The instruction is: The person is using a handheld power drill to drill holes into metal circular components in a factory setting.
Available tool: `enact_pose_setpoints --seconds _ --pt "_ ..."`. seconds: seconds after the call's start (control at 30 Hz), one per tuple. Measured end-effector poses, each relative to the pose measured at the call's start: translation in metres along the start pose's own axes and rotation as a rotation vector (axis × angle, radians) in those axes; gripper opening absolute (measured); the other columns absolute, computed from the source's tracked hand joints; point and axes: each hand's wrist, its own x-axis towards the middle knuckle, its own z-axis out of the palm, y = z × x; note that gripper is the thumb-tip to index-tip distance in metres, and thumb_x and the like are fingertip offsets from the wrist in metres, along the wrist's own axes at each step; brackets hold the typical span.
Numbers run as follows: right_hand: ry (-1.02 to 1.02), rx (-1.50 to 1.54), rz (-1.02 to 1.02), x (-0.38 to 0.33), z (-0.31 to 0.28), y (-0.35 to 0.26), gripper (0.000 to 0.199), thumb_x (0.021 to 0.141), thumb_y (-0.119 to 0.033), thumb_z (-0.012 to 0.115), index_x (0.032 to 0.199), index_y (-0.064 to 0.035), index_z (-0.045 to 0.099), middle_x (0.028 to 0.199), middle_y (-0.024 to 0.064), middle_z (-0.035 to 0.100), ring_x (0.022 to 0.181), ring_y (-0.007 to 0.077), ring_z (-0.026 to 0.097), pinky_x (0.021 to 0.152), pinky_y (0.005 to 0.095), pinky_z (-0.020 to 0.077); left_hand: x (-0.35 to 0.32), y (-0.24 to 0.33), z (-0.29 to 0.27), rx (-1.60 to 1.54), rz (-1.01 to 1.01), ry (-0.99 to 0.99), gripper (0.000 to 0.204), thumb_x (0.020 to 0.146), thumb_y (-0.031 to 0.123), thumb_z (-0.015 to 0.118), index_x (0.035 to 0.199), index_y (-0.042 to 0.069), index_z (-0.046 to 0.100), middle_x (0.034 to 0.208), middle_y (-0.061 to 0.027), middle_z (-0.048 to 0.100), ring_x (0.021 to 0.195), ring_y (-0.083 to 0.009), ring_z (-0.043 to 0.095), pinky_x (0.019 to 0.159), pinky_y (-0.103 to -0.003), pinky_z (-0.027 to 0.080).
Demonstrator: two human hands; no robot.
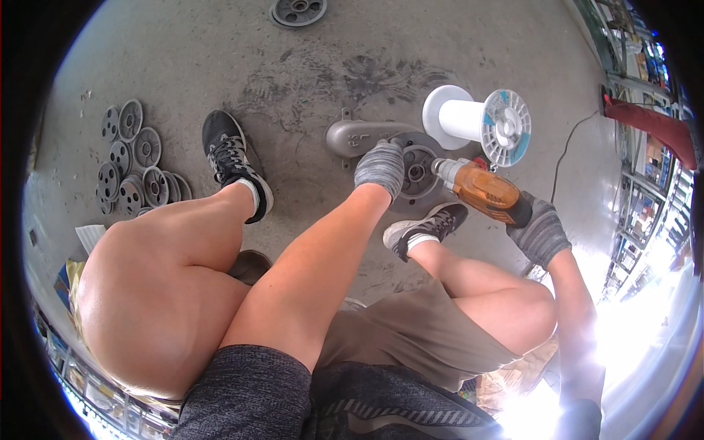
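Note:
My left hand (379,170), in a grey knit glove, is closed with its curled fingertips at the left rim of a grey pulley wheel (418,167) on the floor. The elongated grey metal housing (361,137) with small tabs lies directly beside those fingers and partly behind the glove. My right hand (540,231), also gloved, grips an orange-brown power drill (485,192). The drill points left, its chuck end over the right side of the wheel. Whether its tip touches the wheel's hub cannot be made out.
A white plastic spool (463,121) lies beyond the drill. Several grey wheels (147,148) are piled at left, and another wheel (298,10) lies at the far edge. A black cable (568,150) runs near shelving (638,147) at right, where another person's red-clad leg (653,128) shows.

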Motion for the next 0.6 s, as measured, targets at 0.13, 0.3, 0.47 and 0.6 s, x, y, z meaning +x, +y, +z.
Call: enact_pose_setpoints --seconds 0.13,0.3,0.47,0.6 --pt "-0.009 0.006 0.018 0.0021 -0.0005 -0.0010 0.038 0.080 -0.006 0.073 0.118 -0.0017 0.070 0.105 0.0226 0.076 0.099 0.0390 0.072 0.092 0.0400 0.0571 -0.0011 -0.0007 -0.0002 0.005 -0.005 0.010 0.034 0.101 0.015 0.059 0.134 0.007 0.061 0.132 -0.0210 0.066 0.120 -0.0412 0.068 0.102 -0.051 0.056" --pt "-0.013 -0.002 0.020 0.0021 -0.0014 -0.0039 0.039 0.080 -0.006 0.073 0.118 -0.0019 0.070 0.106 0.0226 0.076 0.100 0.0395 0.072 0.092 0.0406 0.0570 -0.0016 -0.0007 -0.0009 0.011 -0.006 0.010 0.035 0.101 0.017 0.060 0.135 0.007 0.061 0.134 -0.0210 0.066 0.120 -0.0412 0.068 0.102 -0.051 0.056" --pt "-0.008 -0.008 0.015 -0.0013 -0.0061 -0.0038 0.038 0.080 -0.006 0.073 0.118 -0.0018 0.070 0.105 0.0224 0.076 0.100 0.0395 0.072 0.092 0.0407 0.0571 0.0008 0.0020 0.0013 0.010 0.011 -0.012 0.035 0.101 0.018 0.060 0.135 0.007 0.061 0.135 -0.0213 0.065 0.121 -0.0416 0.067 0.103 -0.051 0.056" --pt "-0.007 0.017 -0.005 0.0042 0.0020 -0.0043 0.038 0.080 -0.006 0.073 0.117 -0.0017 0.070 0.105 0.0222 0.076 0.099 0.0397 0.072 0.092 0.0405 0.0572 0.0007 -0.0068 0.0014 0.027 -0.015 0.004 0.035 0.101 0.019 0.061 0.134 0.007 0.061 0.135 -0.0217 0.065 0.121 -0.0418 0.067 0.102 -0.051 0.056"
